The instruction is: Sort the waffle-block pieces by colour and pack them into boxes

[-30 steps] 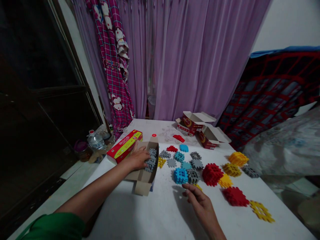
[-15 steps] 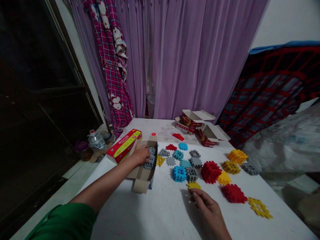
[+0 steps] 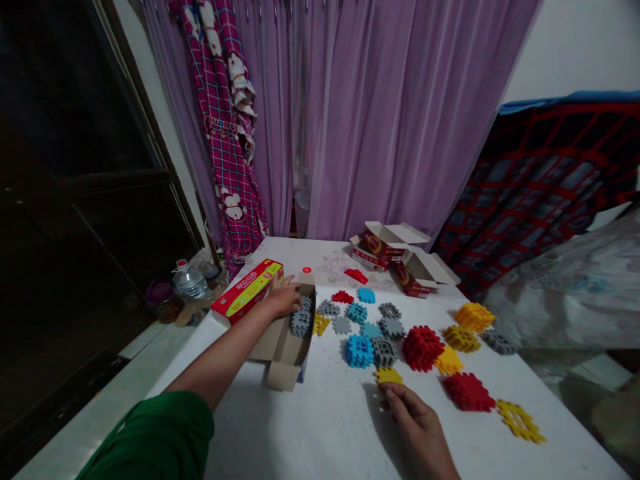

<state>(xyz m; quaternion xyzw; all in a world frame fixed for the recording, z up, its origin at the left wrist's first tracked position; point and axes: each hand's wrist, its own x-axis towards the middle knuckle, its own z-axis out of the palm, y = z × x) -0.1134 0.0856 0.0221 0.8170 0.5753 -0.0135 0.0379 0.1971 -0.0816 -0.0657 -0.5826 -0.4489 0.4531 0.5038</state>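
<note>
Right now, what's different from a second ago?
The left hand moved farther away over the open box. The right hand shifted rightward and slightly nearer the person; it's at the near edge of a yellow piece, but I can't tell whether it grips. The red-and-yellow box and red stack stayed put.

No words can be read for certain. White lettering on the red-and-yellow box (image 3: 246, 292), near the left hand (image 3: 283, 300), is too small. Lettering on the checked pink cloth (image 3: 233, 170) beyond it, and on dark-red cartons (image 3: 384, 250) beyond the right hand (image 3: 413, 417), is blurred.
</note>
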